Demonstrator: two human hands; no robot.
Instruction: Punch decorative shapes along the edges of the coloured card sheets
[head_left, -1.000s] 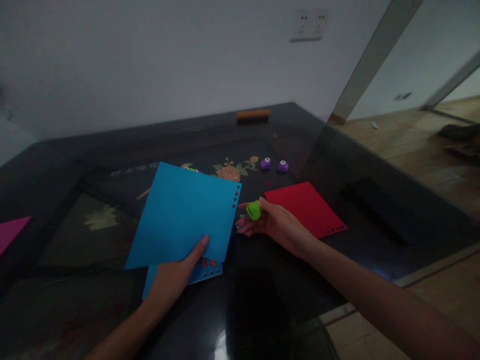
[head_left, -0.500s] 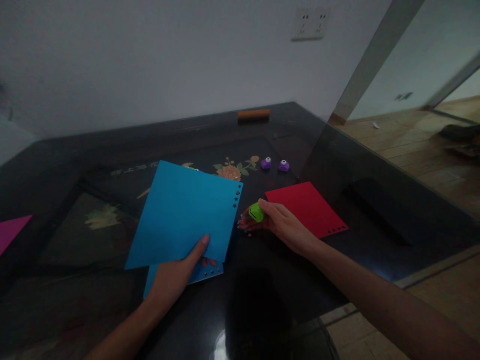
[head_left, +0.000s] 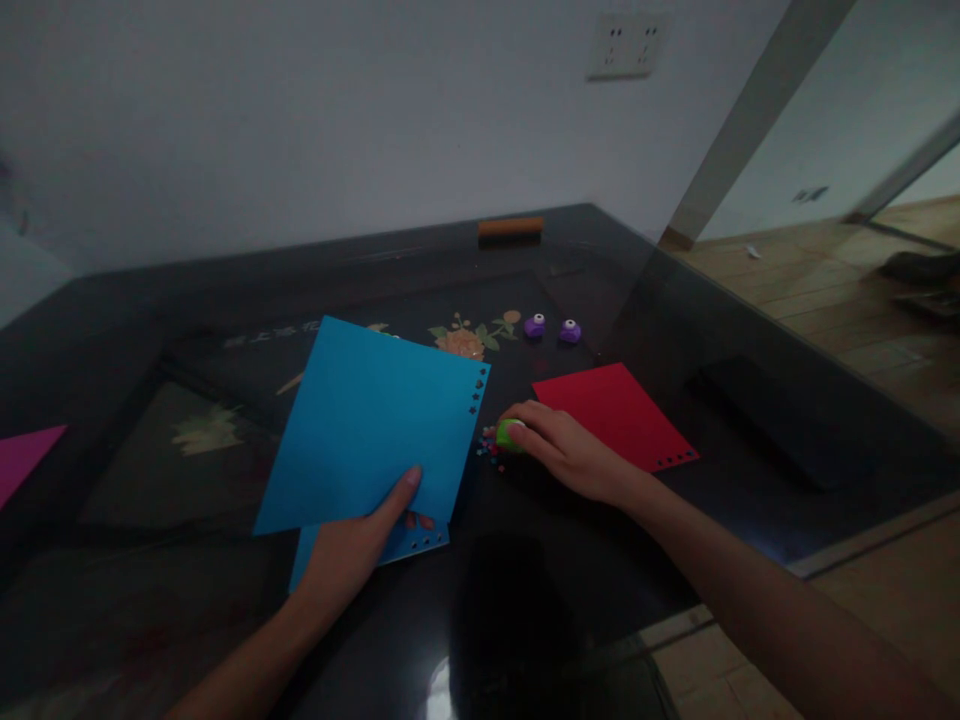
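My left hand point(head_left: 352, 555) pinches the near edge of a blue paper sheet point(head_left: 367, 425), lifted a little above the dark glass table point(head_left: 112, 330). Small star holes run down the sheet's right edge. A second blue sheet point(head_left: 416, 540) with punched holes lies under my left hand. My right hand point(head_left: 562, 450) is turned palm down, fingers closed over a small green paper punch point(head_left: 510, 434) that rests on the table. Tiny paper bits point(head_left: 491, 452) lie scattered beside the punch.
A red sheet point(head_left: 611, 415) with punched holes lies to the right of my right hand. Two purple punches point(head_left: 551, 328) sit further back. An orange-topped block point(head_left: 510, 228) stands at the far edge. A pink sheet point(head_left: 26, 455) pokes in at the left.
My right hand turned over from palm up and lowered the green punch onto the table beside the paper bits. My left hand and the blue sheet stayed where they were.
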